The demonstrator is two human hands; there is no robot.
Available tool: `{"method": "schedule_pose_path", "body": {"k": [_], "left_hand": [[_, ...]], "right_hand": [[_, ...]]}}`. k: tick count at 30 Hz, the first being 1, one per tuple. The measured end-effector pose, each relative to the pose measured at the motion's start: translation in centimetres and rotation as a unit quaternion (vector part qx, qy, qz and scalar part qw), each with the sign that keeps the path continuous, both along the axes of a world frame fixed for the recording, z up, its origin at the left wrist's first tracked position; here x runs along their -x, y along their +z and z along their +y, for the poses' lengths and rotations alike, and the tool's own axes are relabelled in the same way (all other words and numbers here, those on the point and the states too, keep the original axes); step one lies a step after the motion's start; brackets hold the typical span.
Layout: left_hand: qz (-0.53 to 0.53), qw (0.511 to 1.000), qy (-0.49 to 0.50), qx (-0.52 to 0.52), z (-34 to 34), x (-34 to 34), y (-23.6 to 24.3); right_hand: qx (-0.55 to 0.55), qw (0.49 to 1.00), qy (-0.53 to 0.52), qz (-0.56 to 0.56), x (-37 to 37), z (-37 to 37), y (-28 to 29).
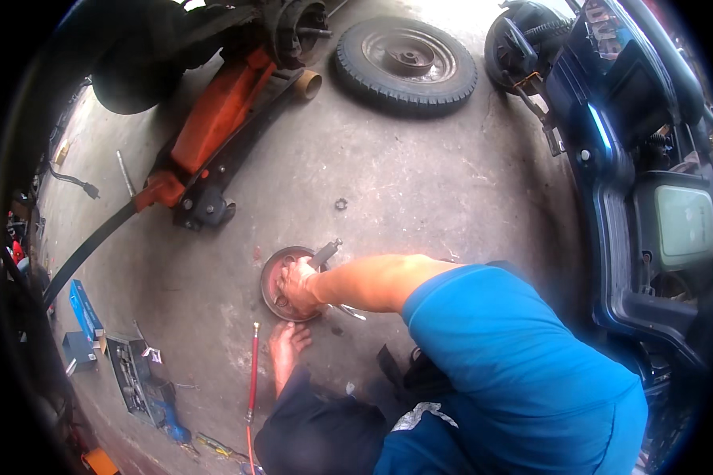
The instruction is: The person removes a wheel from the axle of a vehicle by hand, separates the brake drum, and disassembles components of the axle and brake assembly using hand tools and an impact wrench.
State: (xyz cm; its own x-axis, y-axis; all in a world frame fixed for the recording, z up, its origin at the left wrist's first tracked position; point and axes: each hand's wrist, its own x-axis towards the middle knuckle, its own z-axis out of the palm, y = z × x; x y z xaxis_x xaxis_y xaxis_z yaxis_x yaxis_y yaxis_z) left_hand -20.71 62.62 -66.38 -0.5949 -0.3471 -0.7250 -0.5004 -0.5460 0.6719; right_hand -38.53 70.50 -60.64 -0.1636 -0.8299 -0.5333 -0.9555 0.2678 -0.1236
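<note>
Low on the concrete floor, my right hand (297, 286) reaches into a round, dark-rimmed metal part (272, 273) with a reddish inside, shaped like a brake drum. Its fingers are bent and closed on the middle of it, where the hand hides what lies beneath. A grey cylinder with a narrow tip (323, 254) sticks out past the far right rim. Partly under my forearm, a shiny metal tool (352, 312) lies by the drum-like part. Close to the near rim rests what looks like a bare foot (288, 347). My left hand does not show.
An orange floor jack (222, 119) stands far left. Beyond lies a tyred wheel (372, 59); a small ring (341, 203) sits nearer. Dark vehicle bodywork (602, 206) lines the right. A red hose (253, 368), toolbox (127, 372) and blue box (85, 310) lie left.
</note>
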Motion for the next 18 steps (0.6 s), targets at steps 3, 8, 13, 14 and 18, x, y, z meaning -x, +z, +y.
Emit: {"method": "schedule_pose_path", "body": {"k": [3, 8, 13, 14, 18], "left_hand": [[0.004, 1.0, -0.006, 0.0, -0.1, -0.1, 0.1], [-0.02, 1.0, 0.009, 0.01, -0.8, -1.3, 0.3], [-0.001, 1.0, 0.026, -0.005, -0.7, -0.8, 0.0], [0.0, 1.0, 0.017, -0.005, -0.1, 0.2, 0.2], [0.009, 1.0, 0.018, -0.013, 0.4, 0.5, 0.4]], "right_hand": [[0.001, 0.999, -0.031, -0.011, -0.1, -0.2, -0.9], [0.021, 0.999, -0.042, -0.027, -1.0, -1.3, -1.0], [0.049, 0.998, -0.044, -0.007, -0.3, 0.1, 0.8], [0.018, 0.998, -0.054, -0.005, 0.7, 0.5, 0.0], [0.085, 0.995, 0.006, -0.045, 2.7, 1.6, -2.8]]}}
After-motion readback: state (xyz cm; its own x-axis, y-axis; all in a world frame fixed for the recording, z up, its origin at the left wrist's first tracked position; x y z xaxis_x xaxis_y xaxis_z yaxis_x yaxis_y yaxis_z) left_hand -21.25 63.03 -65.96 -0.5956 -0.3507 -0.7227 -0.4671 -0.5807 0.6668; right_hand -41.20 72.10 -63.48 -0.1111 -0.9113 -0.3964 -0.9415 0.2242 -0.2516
